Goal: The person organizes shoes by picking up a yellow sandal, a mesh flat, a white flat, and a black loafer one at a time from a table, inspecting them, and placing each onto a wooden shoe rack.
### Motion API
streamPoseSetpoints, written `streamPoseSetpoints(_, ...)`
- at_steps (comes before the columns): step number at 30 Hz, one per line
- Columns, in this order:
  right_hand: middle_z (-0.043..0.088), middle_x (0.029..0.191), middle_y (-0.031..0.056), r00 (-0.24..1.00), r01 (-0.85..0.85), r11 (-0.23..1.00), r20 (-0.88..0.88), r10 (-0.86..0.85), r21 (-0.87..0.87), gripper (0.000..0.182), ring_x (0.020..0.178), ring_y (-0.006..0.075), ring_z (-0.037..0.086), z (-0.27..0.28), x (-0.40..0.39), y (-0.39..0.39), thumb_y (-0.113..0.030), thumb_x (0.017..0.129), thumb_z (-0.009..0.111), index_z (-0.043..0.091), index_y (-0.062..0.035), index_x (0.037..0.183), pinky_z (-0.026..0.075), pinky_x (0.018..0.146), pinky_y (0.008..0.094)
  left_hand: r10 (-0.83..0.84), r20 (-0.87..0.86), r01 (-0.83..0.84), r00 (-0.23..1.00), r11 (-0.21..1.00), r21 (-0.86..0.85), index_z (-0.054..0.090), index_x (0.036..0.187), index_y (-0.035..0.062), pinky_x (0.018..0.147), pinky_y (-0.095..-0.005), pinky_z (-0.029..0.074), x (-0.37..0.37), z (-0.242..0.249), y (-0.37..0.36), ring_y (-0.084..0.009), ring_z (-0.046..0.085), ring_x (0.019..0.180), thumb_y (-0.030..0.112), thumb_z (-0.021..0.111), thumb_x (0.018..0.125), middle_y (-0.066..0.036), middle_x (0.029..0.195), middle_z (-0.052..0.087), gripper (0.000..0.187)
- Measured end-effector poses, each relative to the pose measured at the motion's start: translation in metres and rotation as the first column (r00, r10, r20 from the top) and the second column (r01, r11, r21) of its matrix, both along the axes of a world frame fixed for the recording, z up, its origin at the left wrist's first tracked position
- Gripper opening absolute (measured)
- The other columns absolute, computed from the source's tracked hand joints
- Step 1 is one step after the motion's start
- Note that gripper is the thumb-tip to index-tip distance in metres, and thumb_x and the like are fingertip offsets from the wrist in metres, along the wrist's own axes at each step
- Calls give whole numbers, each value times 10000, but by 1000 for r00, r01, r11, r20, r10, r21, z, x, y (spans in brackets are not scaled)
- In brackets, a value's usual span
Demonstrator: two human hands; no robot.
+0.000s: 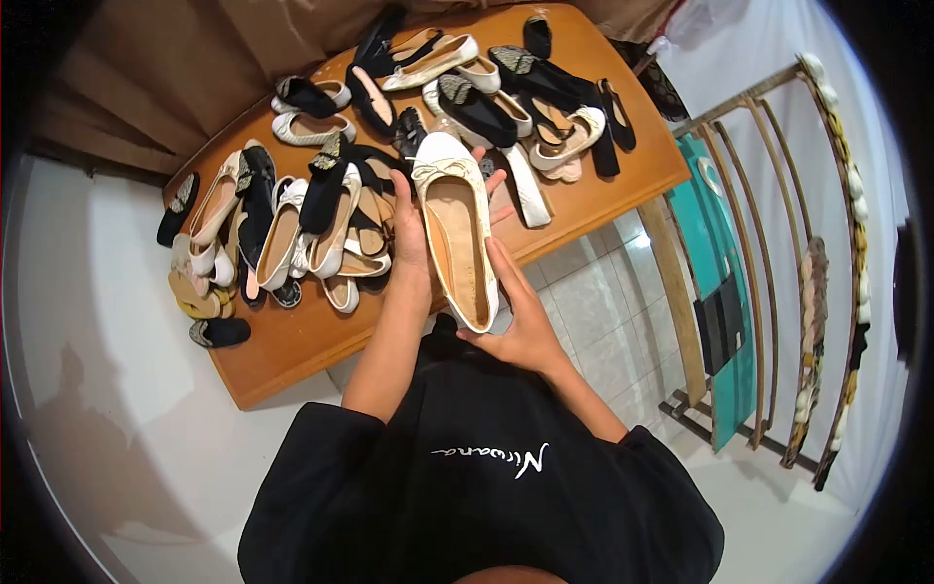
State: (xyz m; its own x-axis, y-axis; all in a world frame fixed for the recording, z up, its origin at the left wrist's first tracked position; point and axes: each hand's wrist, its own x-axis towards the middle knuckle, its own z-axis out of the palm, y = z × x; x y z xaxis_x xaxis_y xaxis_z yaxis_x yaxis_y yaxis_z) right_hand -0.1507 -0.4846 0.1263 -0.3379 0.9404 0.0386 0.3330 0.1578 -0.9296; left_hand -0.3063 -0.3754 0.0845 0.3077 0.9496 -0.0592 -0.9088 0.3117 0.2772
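A white ballet flat (pixel 480 229) with a thin bow and a tan insole is held up near the table's front edge, toe pointing away from me. My left hand (pixel 413 229) supports its left side near the toe, with the thumb up beside it and fingertips showing past the right side. Around the heel and right side, my right hand (pixel 520 316) grips the shoe. Behind it, many white and black shoes lie in loose piles on the brown wooden table (pixel 623 200). A black shoe with a patterned toe (pixel 477 110) lies just beyond the held one.
To the right stands a wooden rack (pixel 764 273) with strung decorations, beside a teal panel (pixel 707 229). Brown curtain (pixel 195 78) hangs behind the table, and tiled floor (pixel 613 302) shows beyond its front edge. Yellow soles (pixel 195 295) lie at the table's left end.
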Motion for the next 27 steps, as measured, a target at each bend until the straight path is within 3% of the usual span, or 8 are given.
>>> streamPoseSetpoints(3, 244, 1688, 225, 998, 57, 998, -21, -57, 5, 1202, 1561, 348, 273, -7, 22, -18, -159, 669, 941, 244, -25, 1638, 291, 1245, 418, -78, -40, 80, 996, 996, 48, 289, 1634, 172, 1124, -771, 317, 29, 10, -7, -479, 293, 1510, 878, 402, 890, -164, 1642, 352, 1032)
streamPoseSetpoints(8, 248, 1687, 226, 981, 194, 977, -35, -192, 90, 1203, 1560, 363, 273, 0, 72, -58, -189, 657, 953, 267, -28, 1633, 292, 1244, 434, -180, -65, 184, 982, 981, 65, 320, 1612, 136, 1044, -748, 445, 94, 13, -29, -481, 396, 1448, 799, 383, 961, -183, 1596, 407, 932)
streamPoseSetpoints(11, 249, 1680, 247, 958, 286, 951, -58, -281, 114, 1182, 1544, 406, 298, 1, 110, -94, -198, 639, 942, 302, -52, 1623, 311, 1232, 473, -307, -5, 306, 952, 947, 98, 327, 1607, 127, 1040, -745, 454, 145, 11, -50, -482, 405, 1442, 767, 352, 991, -187, 1579, 426, 888)
streamPoseSetpoints(15, 247, 1684, 237, 909, 412, 894, -11, -417, 177, 1176, 1546, 410, 293, 4, 160, -151, -247, 637, 954, 331, -56, 1616, 322, 1224, 487, -433, -109, 442, 895, 893, 85, 326, 1611, 138, 1060, -727, 448, 215, 17, -94, -471, 404, 1450, 714, 300, 1033, -184, 1602, 399, 817)
streamPoseSetpoints(16, 254, 1685, 230, 892, 446, 883, 14, -453, 150, 1178, 1549, 408, 288, 5, 170, -167, -279, 638, 960, 340, -57, 1615, 318, 1224, 489, -487, 6, 486, 874, 873, 36, 396, 1570, 151, 1042, -702, 477, 232, 15, -105, -423, 475, 1409, 670, 320, 1054, -145, 1568, 460, 736)
streamPoseSetpoints(19, 250, 1684, 235, 831, 548, 817, -6, -556, 181, 1167, 1546, 419, 289, 0, 194, -207, -284, 625, 958, 365, -59, 1604, 318, 1223, 491, -584, 48, 584, 810, 811, 11, 387, 1575, 164, 1045, -684, 491, 277, 13, -140, -413, 489, 1398, 664, 318, 1058, -149, 1567, 463, 722)
streamPoseSetpoints(23, 164, 1692, 264, 787, 568, 779, 102, -609, 265, 1148, 1494, 470, 352, -3, 221, -251, -168, 710, 896, 226, -16, 1629, 424, 1172, 473, -670, -26, 670, 742, 743, -4, 377, 1579, 158, 1036, -669, 507, 332, 15, -178, -407, 507, 1382, 652, 306, 1065, -161, 1555, 473, 717)
streamPoseSetpoints(27, 150, 1692, 271, 722, 631, 723, 130, -680, 282, 1142, 1479, 481, 363, -1, 250, -279, -157, 734, 877, 186, 0, 1630, 454, 1151, 460, -746, -103, 747, 658, 664, -31, 374, 1579, 144, 1023, -648, 527, 378, 19, -202, -402, 552, 1331, 633, 286, 1076, -177, 1540, 486, 707)
